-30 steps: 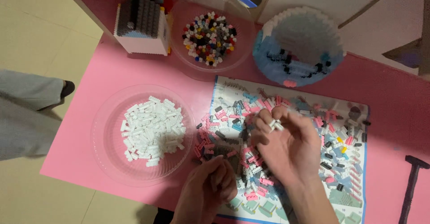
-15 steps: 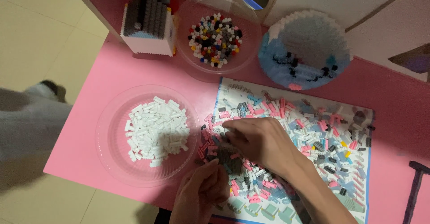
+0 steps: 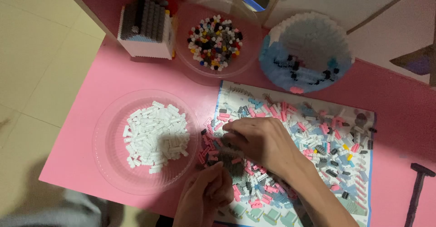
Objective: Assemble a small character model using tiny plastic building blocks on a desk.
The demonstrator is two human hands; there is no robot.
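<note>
Now right hand (image 3: pixel 261 140) flat, fingers spread narrow on mixed brick pile (image 3: pixel 313 136); left hand (image 3: pixel 204 195) curled, pinching small brick, beside white bricks plate (image 3: pixel 106 163).

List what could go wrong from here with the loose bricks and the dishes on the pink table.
1. The clear plastic plate of white bricks sits close to the pink table edge; a nudge might tip it to the floor.
2. The left hand works at the near edge, so small bricks may drop off.
3. The right hand presses into the mixed pink and grey brick pile on the printed sheet, which may scatter pieces.
</note>
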